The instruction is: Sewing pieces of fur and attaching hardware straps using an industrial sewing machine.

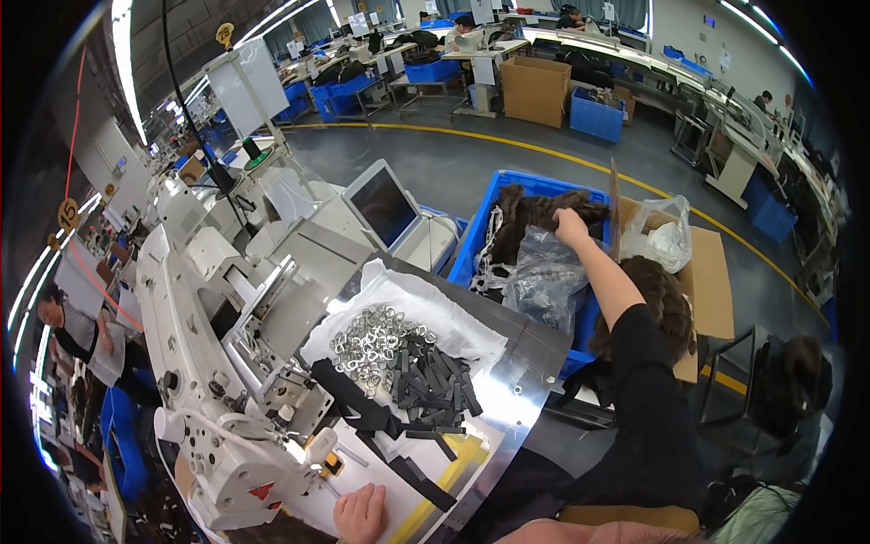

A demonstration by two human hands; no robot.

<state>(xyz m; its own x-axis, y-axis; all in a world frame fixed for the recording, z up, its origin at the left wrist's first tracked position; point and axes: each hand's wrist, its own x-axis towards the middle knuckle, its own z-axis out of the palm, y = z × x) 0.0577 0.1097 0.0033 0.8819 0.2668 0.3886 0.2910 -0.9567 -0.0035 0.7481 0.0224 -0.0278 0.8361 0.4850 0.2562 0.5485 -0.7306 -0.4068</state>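
My right arm, in a dark sleeve, stretches over a blue bin [483, 210] at the right. The fingers of my right hand [571, 227] are closed on a brown furry piece [526, 213] inside it. Below that hand a crumpled clear plastic bag [546, 276] lies in the bin. My left hand [361, 515] rests on the sewing machine's white work plate with its fingers curled in; nothing shows in them. Close by are the needle area of the white sewing machine [227, 426] and dark fabric strips [412, 476].
A white cloth [462, 337] bears metal rings [367, 349] and short black strips [435, 376]. Behind stands a small screen [385, 207]. Right of the bin, an open cardboard box [711, 281] holds a plastic bag [666, 238]. A person [77, 335] is at the left.
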